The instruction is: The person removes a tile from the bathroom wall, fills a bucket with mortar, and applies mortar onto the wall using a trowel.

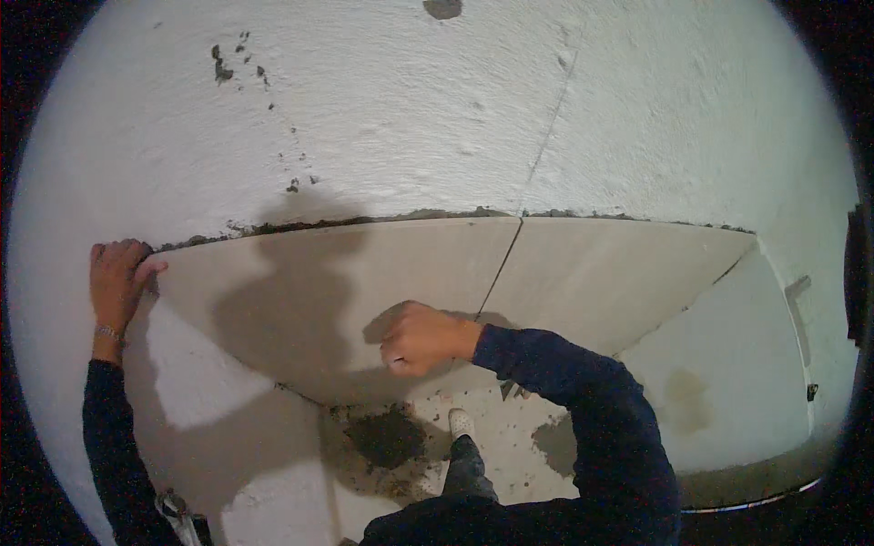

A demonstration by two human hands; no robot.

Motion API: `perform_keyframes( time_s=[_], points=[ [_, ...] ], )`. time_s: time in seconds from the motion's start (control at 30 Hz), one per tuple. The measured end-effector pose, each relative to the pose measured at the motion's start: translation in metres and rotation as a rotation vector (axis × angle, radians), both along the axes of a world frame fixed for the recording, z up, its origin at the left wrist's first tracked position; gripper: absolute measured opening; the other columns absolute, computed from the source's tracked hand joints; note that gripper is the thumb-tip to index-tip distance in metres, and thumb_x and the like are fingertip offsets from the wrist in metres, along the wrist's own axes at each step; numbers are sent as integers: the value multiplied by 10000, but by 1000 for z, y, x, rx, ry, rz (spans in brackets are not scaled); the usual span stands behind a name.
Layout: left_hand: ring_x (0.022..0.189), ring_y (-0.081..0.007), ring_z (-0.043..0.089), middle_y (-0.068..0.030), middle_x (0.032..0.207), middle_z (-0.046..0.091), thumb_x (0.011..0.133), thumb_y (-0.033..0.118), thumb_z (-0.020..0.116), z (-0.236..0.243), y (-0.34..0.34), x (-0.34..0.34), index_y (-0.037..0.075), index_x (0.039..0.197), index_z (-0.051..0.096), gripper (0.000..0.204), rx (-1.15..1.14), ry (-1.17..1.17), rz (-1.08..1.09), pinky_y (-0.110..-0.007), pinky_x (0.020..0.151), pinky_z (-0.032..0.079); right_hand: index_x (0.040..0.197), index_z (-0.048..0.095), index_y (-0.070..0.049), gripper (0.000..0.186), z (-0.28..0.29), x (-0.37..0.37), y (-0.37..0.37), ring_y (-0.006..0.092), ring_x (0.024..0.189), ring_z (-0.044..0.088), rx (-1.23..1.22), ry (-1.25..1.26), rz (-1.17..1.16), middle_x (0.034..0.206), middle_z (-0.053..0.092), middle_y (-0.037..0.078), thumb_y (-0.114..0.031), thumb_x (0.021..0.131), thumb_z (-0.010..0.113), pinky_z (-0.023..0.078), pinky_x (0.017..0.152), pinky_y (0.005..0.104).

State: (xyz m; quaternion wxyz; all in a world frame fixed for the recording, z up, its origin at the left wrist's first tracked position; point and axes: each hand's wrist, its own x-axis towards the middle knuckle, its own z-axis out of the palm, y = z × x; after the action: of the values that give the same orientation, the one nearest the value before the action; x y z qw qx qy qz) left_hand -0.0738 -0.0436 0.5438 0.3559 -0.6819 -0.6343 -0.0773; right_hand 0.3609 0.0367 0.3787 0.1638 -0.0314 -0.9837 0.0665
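Observation:
Two large beige tiles (637, 282) stand side by side against the back wall, split by a thin dark joint. My left hand (118, 282) grips the upper left corner of the left tile, its fingers bent over the edge. My right hand (419, 337) is closed in a fist at the lower middle of the left tile, just left of the joint, with nothing visible in it; whether it touches the surface I cannot tell. Rough grey mortar shows along the tiles' top edge. My shadow covers part of the left tile.
Above is a rough white wall (410, 109); side panels (728, 364) flank the tiles. A stained floor (492, 437) with dark grey patches holds my foot (461, 423). A metal fitting (177, 514) is at the lower left, a dark object (854, 273) at the far right.

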Motion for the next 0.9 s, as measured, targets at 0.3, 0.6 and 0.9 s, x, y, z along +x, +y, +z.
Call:
perform_keyframes(
  time_s=[0.3,0.6,0.9],
  points=[
    [836,-249,587,-52,874,641,861,489,487,-3,3,-12,102,903,651,423,-45,132,97,-385,833,373,892,632,-72,196,107,44,-14,326,820,577,335,680,-437,934,627,124,-173,731,682,449,755,413],
    [971,-237,595,-75,1007,657,868,511,476,1,6,8,99,1031,646,474,-166,46,158,-382,891,377,916,635,-52,244,118,53,1,290,854,570,485,454,-768,917,629,106,-239,771,694,450,773,364],
    [855,-253,595,-81,844,665,824,491,570,-3,-7,49,71,865,687,438,-80,-55,118,-415,886,377,908,667,-62,271,119,65,7,275,818,589,392,379,-798,870,637,106,-286,761,701,460,733,343]
  ],
)
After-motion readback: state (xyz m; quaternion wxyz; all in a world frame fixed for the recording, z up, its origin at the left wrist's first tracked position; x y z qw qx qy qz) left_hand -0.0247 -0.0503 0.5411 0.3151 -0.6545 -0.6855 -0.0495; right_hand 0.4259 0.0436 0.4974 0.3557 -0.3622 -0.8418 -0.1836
